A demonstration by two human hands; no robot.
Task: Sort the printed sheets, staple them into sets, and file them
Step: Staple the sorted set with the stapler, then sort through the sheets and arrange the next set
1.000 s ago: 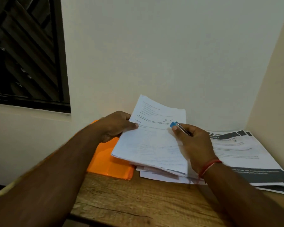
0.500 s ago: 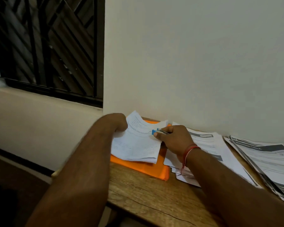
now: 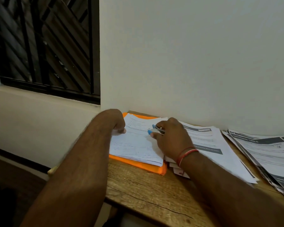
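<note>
**stapl3r_fan:** ok so where's the set sitting right now?

**deskgoblin:** The thick stack of white handwritten sheets lies flat on the orange plastic folder. Its long axis runs from the folder's near edge back toward the wall, turned a touch. Orange only peeks out along the folder's near and far edges.

**stapl3r_fan:** and the hands?

**deskgoblin:** One each side. The left hand is at the folder's left edge, fingers curled down onto the stack's margin. I can't tell if the thumb is tucked under the paper or it's just pressing. The right hand is over the folder's right edge, pinching a small blue-tipped silver thing above the top sheet. Pen or mini stapler, too blurry to call.

**stapl3r_fan:** so what does the next move hang on?

**deskgoblin:** My guess is reach. The pile of printed sheets with dark header bands lies just right of the folder on the wooden surface. So the right hand is way nearer, but it's busy with that blue thing, and the left would have to cross over. A fanned pile further right of the folder is cut off by the frame. The right forearm hides where the stack meets its neighbour. Can't make out any staple.
</note>
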